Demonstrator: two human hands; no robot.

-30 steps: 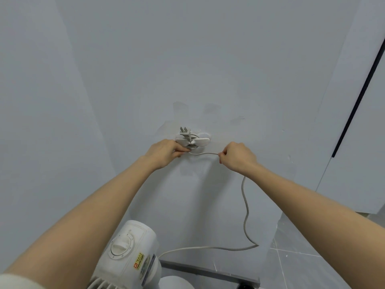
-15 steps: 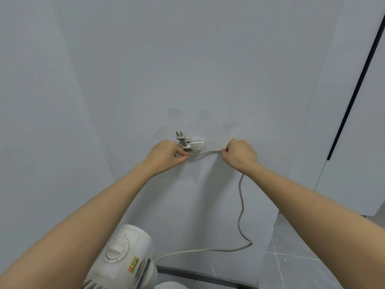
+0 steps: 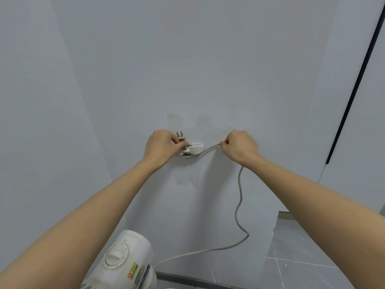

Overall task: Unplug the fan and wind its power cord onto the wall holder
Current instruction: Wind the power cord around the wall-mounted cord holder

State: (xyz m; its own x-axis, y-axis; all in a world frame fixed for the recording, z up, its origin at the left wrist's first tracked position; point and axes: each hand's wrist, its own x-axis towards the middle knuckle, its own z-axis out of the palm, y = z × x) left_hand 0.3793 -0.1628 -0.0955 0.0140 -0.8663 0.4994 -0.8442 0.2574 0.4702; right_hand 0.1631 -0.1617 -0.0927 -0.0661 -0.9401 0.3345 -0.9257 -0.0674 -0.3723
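A white oval wall holder (image 3: 194, 149) is stuck on the pale wall at mid-height. My left hand (image 3: 162, 146) pinches the fan's plug (image 3: 180, 137) against the holder's left side, its two prongs pointing up. My right hand (image 3: 239, 146) is closed on the grey power cord (image 3: 239, 191) just right of the holder. From there the cord sags down, loops right and runs back to the white fan (image 3: 125, 261) at the bottom, whose round dial faces me. A short stretch of cord spans between holder and right hand.
A wall corner runs down the left. On the right stands a white panel with a black vertical strip (image 3: 354, 86). Grey tiled floor (image 3: 302, 268) and a dark baseboard (image 3: 187, 278) show at the bottom right.
My right hand has risen and moved slightly right, pulling the cord up beside the holder. My left hand has shifted up onto the plug. The view has tilted a little.
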